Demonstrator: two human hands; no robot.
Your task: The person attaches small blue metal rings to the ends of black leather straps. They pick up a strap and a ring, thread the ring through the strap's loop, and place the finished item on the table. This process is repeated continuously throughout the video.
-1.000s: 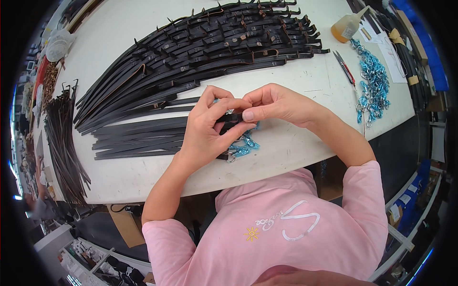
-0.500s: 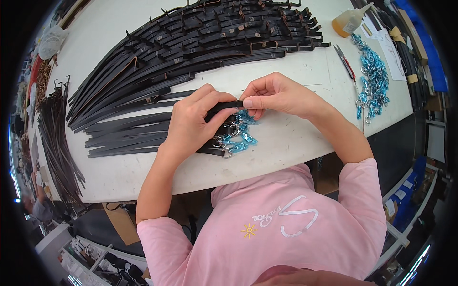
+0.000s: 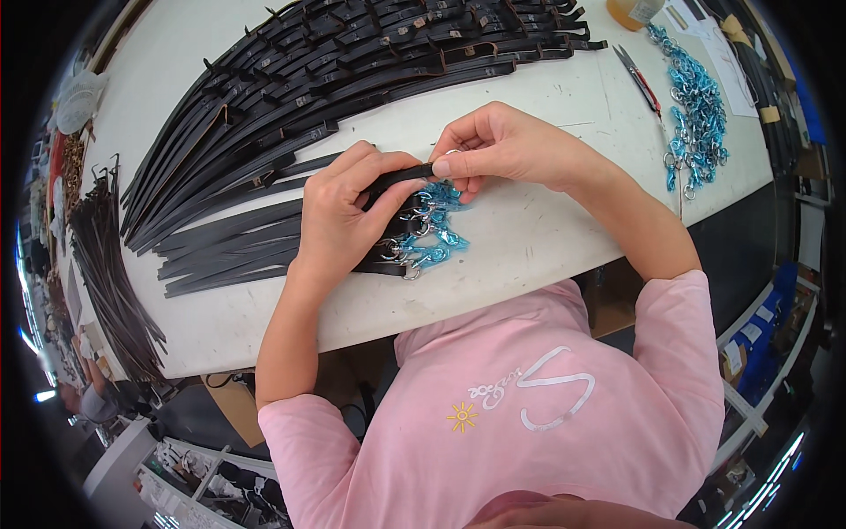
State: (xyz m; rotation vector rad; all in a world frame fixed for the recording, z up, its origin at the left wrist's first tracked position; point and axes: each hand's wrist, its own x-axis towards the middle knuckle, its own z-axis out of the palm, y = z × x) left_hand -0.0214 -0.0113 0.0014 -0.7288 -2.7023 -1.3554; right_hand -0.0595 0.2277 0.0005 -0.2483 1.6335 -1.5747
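A black strap (image 3: 398, 179) is pinched at its end between my two hands, over the white table. My left hand (image 3: 339, 207) is closed round the strap, thumb below and fingers above. The thumb and fingers of my right hand (image 3: 498, 152) grip the strap's tip, where a bit of silver metal ring shows; most of it is hidden by the fingers. Just under my hands lie finished-looking black straps (image 3: 229, 238) side by side, their right ends bearing metal rings and snap hooks in blue wrapping (image 3: 434, 254).
A large fan of black straps (image 3: 291, 97) covers the far table (image 3: 493, 264). At right lie red-handled scissors (image 3: 638, 81), a heap of blue-wrapped hooks (image 3: 696, 115) and a bottle of amber liquid (image 3: 633, 11). More straps (image 3: 110, 264) hang over the left edge.
The whole view has shifted slightly. Both hands keep their grip on the strap; a curve of silver ring now shows above my right fingertips.
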